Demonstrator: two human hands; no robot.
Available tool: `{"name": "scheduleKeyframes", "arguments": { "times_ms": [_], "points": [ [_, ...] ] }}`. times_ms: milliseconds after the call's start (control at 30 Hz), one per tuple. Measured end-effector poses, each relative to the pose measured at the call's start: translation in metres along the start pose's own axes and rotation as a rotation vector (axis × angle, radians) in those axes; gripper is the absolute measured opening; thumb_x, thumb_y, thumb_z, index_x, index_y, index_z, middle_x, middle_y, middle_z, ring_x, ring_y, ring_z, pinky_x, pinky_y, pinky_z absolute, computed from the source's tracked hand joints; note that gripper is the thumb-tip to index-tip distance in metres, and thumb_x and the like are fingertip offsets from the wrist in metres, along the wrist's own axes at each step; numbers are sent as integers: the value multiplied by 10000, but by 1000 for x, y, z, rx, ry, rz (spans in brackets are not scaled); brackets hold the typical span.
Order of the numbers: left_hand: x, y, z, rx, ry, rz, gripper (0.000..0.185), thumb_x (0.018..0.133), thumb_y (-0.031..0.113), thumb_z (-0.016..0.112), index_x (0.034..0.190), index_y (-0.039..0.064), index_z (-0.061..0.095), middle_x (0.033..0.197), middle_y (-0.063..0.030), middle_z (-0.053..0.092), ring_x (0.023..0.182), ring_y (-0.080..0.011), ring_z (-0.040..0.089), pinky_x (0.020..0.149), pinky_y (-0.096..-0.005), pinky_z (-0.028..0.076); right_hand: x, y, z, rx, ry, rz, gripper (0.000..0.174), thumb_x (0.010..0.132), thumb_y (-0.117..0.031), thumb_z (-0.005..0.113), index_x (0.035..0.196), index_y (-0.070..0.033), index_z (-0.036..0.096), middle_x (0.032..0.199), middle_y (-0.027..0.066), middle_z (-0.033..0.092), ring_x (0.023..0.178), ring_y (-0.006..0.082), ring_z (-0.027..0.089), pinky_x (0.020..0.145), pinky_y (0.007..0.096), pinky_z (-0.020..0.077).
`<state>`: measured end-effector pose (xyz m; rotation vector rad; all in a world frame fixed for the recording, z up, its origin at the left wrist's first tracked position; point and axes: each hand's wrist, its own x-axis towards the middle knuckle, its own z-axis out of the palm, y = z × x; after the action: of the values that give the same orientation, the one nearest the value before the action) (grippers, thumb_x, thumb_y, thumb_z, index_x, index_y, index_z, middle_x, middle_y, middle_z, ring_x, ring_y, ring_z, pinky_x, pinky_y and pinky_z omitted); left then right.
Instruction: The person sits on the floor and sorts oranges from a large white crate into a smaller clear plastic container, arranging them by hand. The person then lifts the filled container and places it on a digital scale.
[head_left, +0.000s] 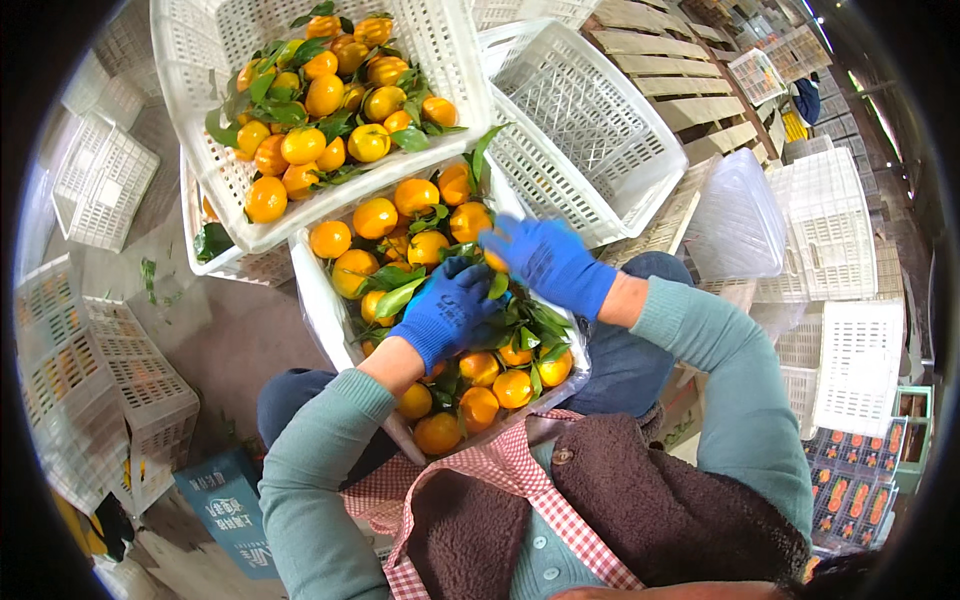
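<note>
A white plastic crate (321, 307) of orange citrus fruit with green leaves stands between my knees. My left hand (452, 309), in a blue glove, reaches down among the leaves at the crate's middle; its fingertips are partly hidden, so I cannot tell whether it grips anything. Slightly blurred, my right hand (545, 262), also gloved in blue, is at the crate's right edge with an orange fruit (495, 260) partly showing at its fingers; its hold is unclear. Beyond, a tilted white crate (184, 90) holds more leafy fruit (325, 94).
A white crate (645, 176) without fruit lies at the upper right, near wooden pallets (660, 67). Stacked crates stand on the right (825, 217) and left (150, 382). A blue printed box (229, 510) lies on the floor at lower left.
</note>
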<state>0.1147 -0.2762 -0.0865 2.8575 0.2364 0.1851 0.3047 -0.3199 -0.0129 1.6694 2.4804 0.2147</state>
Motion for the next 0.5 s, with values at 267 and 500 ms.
{"name": "scheduleKeyframes", "arguments": {
  "times_ms": [267, 500],
  "points": [
    [-3, 2, 5, 30, 4, -46, 422, 823, 338, 624, 1234, 243, 601, 1278, -65, 555, 1213, -254, 492, 1080, -586, 270, -6, -18, 20, 165, -217, -15, 272, 842, -151, 548, 1107, -87, 543, 1020, 170, 538, 805, 286, 649, 616, 379, 543],
    [-14, -4, -5, -96, 44, -66, 402, 773, 332, 681, 1168, 267, 642, 1084, -92, 628, 1069, -249, 573, 1086, -571, 276, 1, -18, 39, 292, -276, -21, 309, 852, -126, 530, 1153, -61, 516, 1085, 212, 529, 771, 308, 666, 614, 382, 538]
  ]
}}
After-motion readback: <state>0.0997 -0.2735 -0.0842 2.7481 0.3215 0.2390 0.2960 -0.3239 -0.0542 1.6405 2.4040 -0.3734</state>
